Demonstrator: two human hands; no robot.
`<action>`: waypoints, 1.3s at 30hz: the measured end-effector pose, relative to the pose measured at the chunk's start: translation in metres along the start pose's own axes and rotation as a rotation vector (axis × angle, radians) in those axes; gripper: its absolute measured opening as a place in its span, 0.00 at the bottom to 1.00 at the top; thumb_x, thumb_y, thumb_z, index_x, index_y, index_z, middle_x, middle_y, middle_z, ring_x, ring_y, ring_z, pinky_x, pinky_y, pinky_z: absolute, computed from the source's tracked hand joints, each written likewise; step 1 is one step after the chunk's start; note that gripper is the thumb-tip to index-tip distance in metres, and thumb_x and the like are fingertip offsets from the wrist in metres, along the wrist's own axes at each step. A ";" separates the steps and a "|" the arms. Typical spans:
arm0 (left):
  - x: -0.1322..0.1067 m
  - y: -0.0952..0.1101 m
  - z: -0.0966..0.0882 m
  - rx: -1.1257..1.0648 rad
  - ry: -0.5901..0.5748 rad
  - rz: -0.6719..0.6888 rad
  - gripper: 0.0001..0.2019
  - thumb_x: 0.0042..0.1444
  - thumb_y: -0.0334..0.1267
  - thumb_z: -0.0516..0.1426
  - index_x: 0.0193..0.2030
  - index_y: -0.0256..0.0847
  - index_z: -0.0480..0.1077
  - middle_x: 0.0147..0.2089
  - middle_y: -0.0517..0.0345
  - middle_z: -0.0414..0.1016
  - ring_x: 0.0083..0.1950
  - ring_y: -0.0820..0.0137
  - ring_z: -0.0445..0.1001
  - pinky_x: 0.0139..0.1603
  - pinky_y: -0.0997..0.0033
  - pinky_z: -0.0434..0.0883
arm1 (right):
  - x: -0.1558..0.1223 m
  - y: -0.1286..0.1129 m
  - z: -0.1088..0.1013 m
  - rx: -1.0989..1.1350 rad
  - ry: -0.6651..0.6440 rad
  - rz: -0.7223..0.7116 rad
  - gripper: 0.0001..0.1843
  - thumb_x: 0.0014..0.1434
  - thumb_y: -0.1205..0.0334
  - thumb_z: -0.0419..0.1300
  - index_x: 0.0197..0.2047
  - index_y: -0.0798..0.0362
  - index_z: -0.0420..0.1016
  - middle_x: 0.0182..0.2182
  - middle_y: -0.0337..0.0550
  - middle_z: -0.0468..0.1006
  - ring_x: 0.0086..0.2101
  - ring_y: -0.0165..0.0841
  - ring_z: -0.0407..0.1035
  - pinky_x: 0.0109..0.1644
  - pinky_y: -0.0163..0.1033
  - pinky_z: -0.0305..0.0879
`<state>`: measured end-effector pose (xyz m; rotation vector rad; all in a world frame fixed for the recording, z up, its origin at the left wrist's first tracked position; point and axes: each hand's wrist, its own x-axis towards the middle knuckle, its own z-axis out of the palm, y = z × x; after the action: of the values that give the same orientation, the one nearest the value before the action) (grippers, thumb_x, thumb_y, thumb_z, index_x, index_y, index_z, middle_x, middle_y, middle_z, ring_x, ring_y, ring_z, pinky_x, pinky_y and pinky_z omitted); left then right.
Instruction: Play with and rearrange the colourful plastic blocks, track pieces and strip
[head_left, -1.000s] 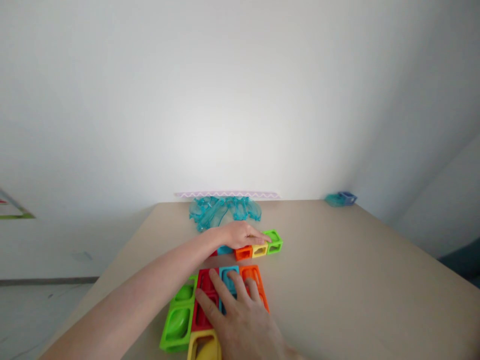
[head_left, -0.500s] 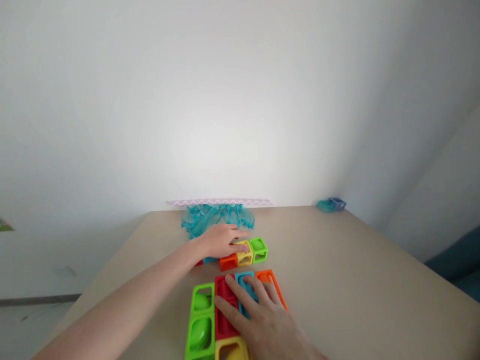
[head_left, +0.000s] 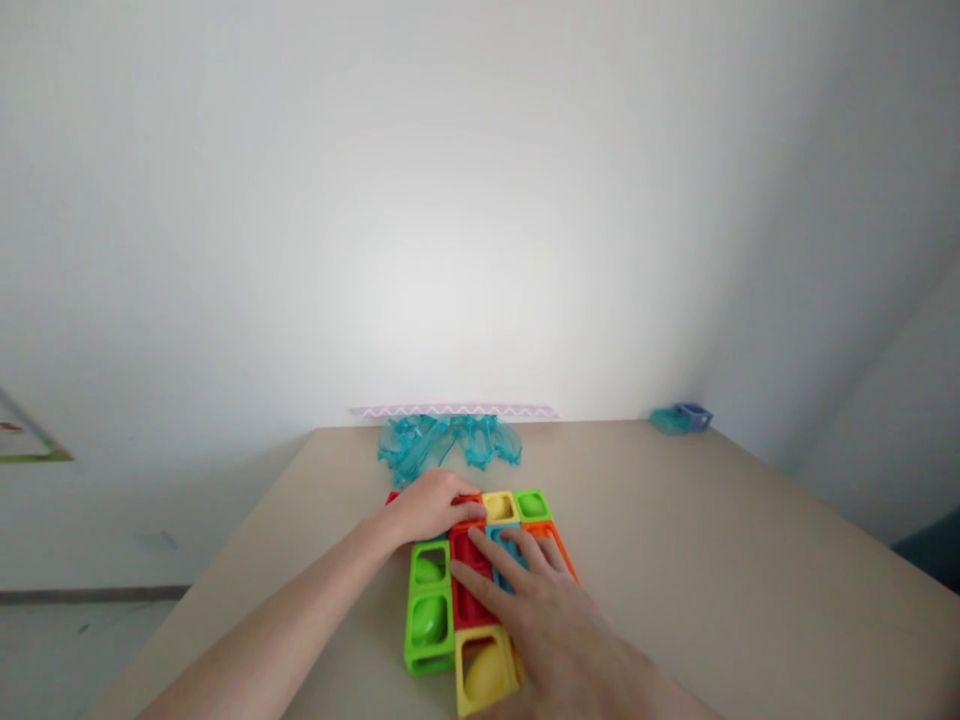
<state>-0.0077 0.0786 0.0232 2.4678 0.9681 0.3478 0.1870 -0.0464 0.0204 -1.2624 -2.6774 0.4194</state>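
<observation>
My left hand (head_left: 435, 505) lies over a row of coloured hollow plastic blocks, its thumb on an orange block (head_left: 468, 498) and its other fingers bent behind, partly hidden. A yellow block (head_left: 500, 507) and a green block (head_left: 532, 504) continue this row to the right; a bit of red shows left of the hand. The row touches the far edge of a larger block group. On that group rests my right hand (head_left: 536, 605), fingers spread over the red blocks (head_left: 466, 578) and blue block (head_left: 504, 570). Green blocks (head_left: 430, 618) and a yellow block (head_left: 486, 672) sit at its left and front.
Translucent turquoise plastic pieces (head_left: 442, 445) are piled behind the blocks. A pale purple strip with a white zigzag (head_left: 457, 411) runs along the wall at the table's back edge. At the back right corner are a turquoise piece (head_left: 669, 421) and a small blue container (head_left: 694, 416).
My left hand has brought the far row towards me, and the gap between it and the near group has closed. My right hand keeps its place on the near blocks.
</observation>
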 end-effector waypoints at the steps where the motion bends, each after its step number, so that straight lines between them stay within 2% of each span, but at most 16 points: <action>1: -0.001 0.001 0.001 -0.006 0.013 -0.020 0.17 0.62 0.48 0.52 0.38 0.40 0.78 0.36 0.57 0.80 0.38 0.68 0.74 0.39 0.73 0.65 | 0.000 -0.001 0.000 0.007 0.003 0.006 0.54 0.46 0.39 0.65 0.70 0.31 0.42 0.71 0.36 0.43 0.65 0.60 0.42 0.64 0.68 0.43; 6: -0.012 0.002 0.000 -0.017 0.205 -0.035 0.14 0.61 0.41 0.54 0.46 0.42 0.78 0.46 0.55 0.80 0.46 0.66 0.75 0.50 0.71 0.67 | 0.005 -0.003 -0.002 0.054 -0.020 0.054 0.53 0.44 0.39 0.65 0.70 0.33 0.47 0.71 0.37 0.44 0.65 0.64 0.41 0.63 0.71 0.41; 9: -0.028 -0.004 -0.005 -0.005 0.308 -0.097 0.16 0.63 0.42 0.50 0.46 0.42 0.78 0.45 0.53 0.80 0.46 0.65 0.76 0.51 0.68 0.68 | 0.007 -0.006 -0.005 0.079 -0.039 0.075 0.53 0.43 0.38 0.66 0.69 0.34 0.49 0.71 0.39 0.45 0.65 0.65 0.41 0.62 0.73 0.40; 12: -0.052 -0.012 -0.006 -0.035 0.286 -0.076 0.17 0.64 0.44 0.50 0.50 0.42 0.76 0.47 0.51 0.77 0.48 0.64 0.75 0.53 0.65 0.69 | 0.006 -0.010 -0.010 0.087 -0.064 0.092 0.54 0.42 0.36 0.66 0.70 0.36 0.50 0.70 0.41 0.45 0.65 0.65 0.40 0.62 0.73 0.39; 15: -0.077 -0.016 -0.006 -0.045 0.214 0.050 0.21 0.61 0.46 0.54 0.60 0.45 0.69 0.60 0.49 0.68 0.61 0.60 0.66 0.64 0.59 0.62 | 0.002 -0.011 -0.017 0.099 -0.048 0.077 0.55 0.41 0.33 0.65 0.69 0.40 0.54 0.70 0.46 0.49 0.65 0.64 0.42 0.62 0.71 0.44; 17: -0.089 -0.016 -0.007 -0.007 0.166 0.092 0.26 0.58 0.48 0.57 0.64 0.48 0.64 0.67 0.49 0.59 0.68 0.56 0.57 0.68 0.52 0.55 | 0.004 -0.007 -0.024 0.111 0.051 0.051 0.46 0.49 0.34 0.62 0.66 0.45 0.60 0.66 0.50 0.58 0.63 0.59 0.51 0.63 0.65 0.49; 20: -0.098 -0.010 -0.011 0.091 0.138 0.131 0.34 0.53 0.53 0.60 0.66 0.50 0.60 0.70 0.49 0.53 0.71 0.49 0.46 0.69 0.40 0.44 | 0.018 0.004 -0.032 0.085 0.242 0.036 0.26 0.61 0.47 0.56 0.57 0.52 0.71 0.55 0.52 0.73 0.54 0.46 0.65 0.60 0.55 0.57; 22: -0.099 -0.001 -0.013 0.127 0.177 0.190 0.36 0.50 0.56 0.61 0.65 0.49 0.61 0.69 0.47 0.53 0.71 0.46 0.45 0.68 0.37 0.44 | 0.032 0.011 -0.032 0.046 0.301 0.003 0.19 0.62 0.55 0.56 0.53 0.54 0.73 0.49 0.51 0.76 0.49 0.43 0.68 0.57 0.52 0.60; 24: -0.098 0.014 -0.011 0.127 0.243 0.291 0.33 0.49 0.58 0.62 0.59 0.45 0.66 0.64 0.43 0.59 0.67 0.47 0.52 0.66 0.40 0.52 | 0.044 0.017 -0.028 0.025 0.307 -0.058 0.17 0.61 0.58 0.57 0.52 0.53 0.74 0.49 0.50 0.76 0.50 0.43 0.67 0.56 0.50 0.60; 26: -0.097 0.032 -0.002 0.131 0.305 0.432 0.27 0.49 0.56 0.62 0.50 0.41 0.71 0.52 0.44 0.69 0.57 0.53 0.63 0.58 0.48 0.63 | 0.050 0.020 -0.023 0.016 0.289 -0.132 0.17 0.62 0.58 0.57 0.54 0.49 0.73 0.52 0.49 0.74 0.52 0.42 0.66 0.57 0.50 0.58; 28: -0.096 0.054 0.016 0.180 0.344 0.579 0.21 0.51 0.54 0.62 0.45 0.39 0.72 0.39 0.50 0.72 0.44 0.61 0.67 0.47 0.57 0.68 | 0.050 0.020 -0.019 0.004 0.262 -0.211 0.19 0.64 0.59 0.55 0.58 0.46 0.71 0.56 0.47 0.71 0.55 0.41 0.63 0.59 0.50 0.56; 30: -0.092 0.075 0.040 0.320 0.328 0.656 0.18 0.54 0.49 0.62 0.45 0.38 0.72 0.37 0.55 0.73 0.38 0.66 0.66 0.40 0.63 0.67 | 0.048 0.019 -0.018 -0.007 0.229 -0.285 0.20 0.66 0.60 0.53 0.60 0.44 0.69 0.60 0.46 0.68 0.58 0.41 0.60 0.61 0.51 0.53; 32: -0.084 0.093 0.068 0.460 0.379 0.787 0.11 0.56 0.40 0.61 0.46 0.43 0.72 0.40 0.60 0.74 0.36 0.70 0.66 0.34 0.68 0.65 | 0.046 0.018 -0.019 -0.012 0.191 -0.340 0.20 0.67 0.58 0.52 0.61 0.42 0.68 0.64 0.44 0.63 0.62 0.43 0.54 0.63 0.54 0.48; 34: -0.073 0.107 0.095 0.532 0.540 0.798 0.06 0.55 0.35 0.61 0.41 0.44 0.73 0.40 0.63 0.74 0.32 0.73 0.65 0.28 0.70 0.60 | 0.046 0.016 -0.020 -0.007 0.127 -0.380 0.21 0.67 0.56 0.51 0.62 0.39 0.66 0.67 0.40 0.58 0.65 0.46 0.48 0.64 0.57 0.45; 36: -0.064 0.113 0.117 0.523 0.651 0.779 0.02 0.54 0.31 0.60 0.33 0.41 0.72 0.33 0.64 0.72 0.27 0.75 0.63 0.23 0.70 0.56 | 0.047 0.014 -0.020 0.014 0.049 -0.403 0.21 0.67 0.53 0.51 0.63 0.35 0.64 0.68 0.37 0.55 0.66 0.48 0.45 0.65 0.60 0.43; 39: -0.064 0.114 0.135 0.417 0.711 0.680 0.14 0.55 0.30 0.58 0.19 0.40 0.62 0.19 0.63 0.58 0.21 0.74 0.57 0.18 0.69 0.53 | 0.048 0.012 -0.017 0.043 -0.006 -0.416 0.22 0.67 0.51 0.51 0.63 0.34 0.63 0.68 0.37 0.56 0.66 0.47 0.47 0.65 0.60 0.43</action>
<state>0.0640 -0.0830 -0.0391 3.0754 0.4008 1.4446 0.1693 0.0011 0.0341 -0.6630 -2.8160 0.4155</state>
